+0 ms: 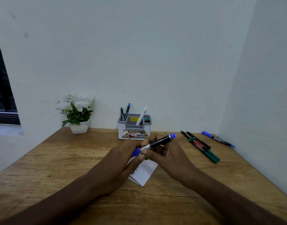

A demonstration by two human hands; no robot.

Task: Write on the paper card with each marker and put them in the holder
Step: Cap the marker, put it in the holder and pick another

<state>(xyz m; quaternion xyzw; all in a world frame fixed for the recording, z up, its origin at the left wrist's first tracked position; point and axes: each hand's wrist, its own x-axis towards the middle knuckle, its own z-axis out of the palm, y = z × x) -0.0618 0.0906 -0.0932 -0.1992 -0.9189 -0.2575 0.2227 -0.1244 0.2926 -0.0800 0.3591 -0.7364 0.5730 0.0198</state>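
Note:
Above the white paper card (146, 173), both hands hold a blue marker (160, 141) with a black barrel. My right hand (168, 153) grips the barrel, its blue end pointing up and to the right. My left hand (123, 158) pinches the blue cap (136, 151) at the marker's lower end. The card lies on the wooden table (58, 168), partly hidden by my hands, with some dark writing on its left part. At the back stands the grey and white holder (134, 127) with several markers upright in it.
Several loose markers (201, 146), red, green and black, lie on the table to the right, with a blue one (218, 139) further right near the wall. A white pot of white flowers (77, 114) stands at the back left. Walls close the back and right sides.

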